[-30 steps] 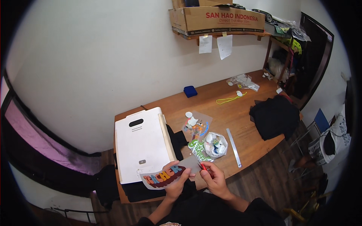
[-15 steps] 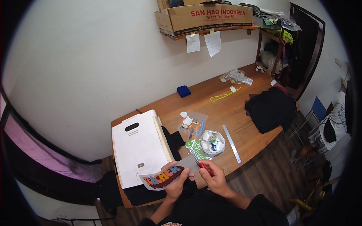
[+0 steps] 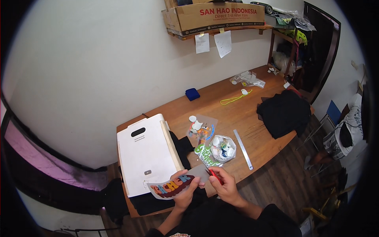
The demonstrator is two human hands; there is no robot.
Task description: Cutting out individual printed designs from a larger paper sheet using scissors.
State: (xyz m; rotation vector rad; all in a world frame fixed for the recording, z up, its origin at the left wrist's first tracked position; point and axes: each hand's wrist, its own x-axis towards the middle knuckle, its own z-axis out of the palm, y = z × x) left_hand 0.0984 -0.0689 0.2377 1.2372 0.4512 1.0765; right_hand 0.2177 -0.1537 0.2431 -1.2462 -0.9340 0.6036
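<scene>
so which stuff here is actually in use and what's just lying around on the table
In use:
- left hand holding the printed film sheet
- right hand working red-handled scissors at its edge

Lying about:
- white flat press
- metal ruler
- blue box
- black cloth
- yellow cord

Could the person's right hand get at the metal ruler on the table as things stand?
Probably yes: the ruler lies bare on the table, nothing over it, but the right hand holds red scissors.
</scene>
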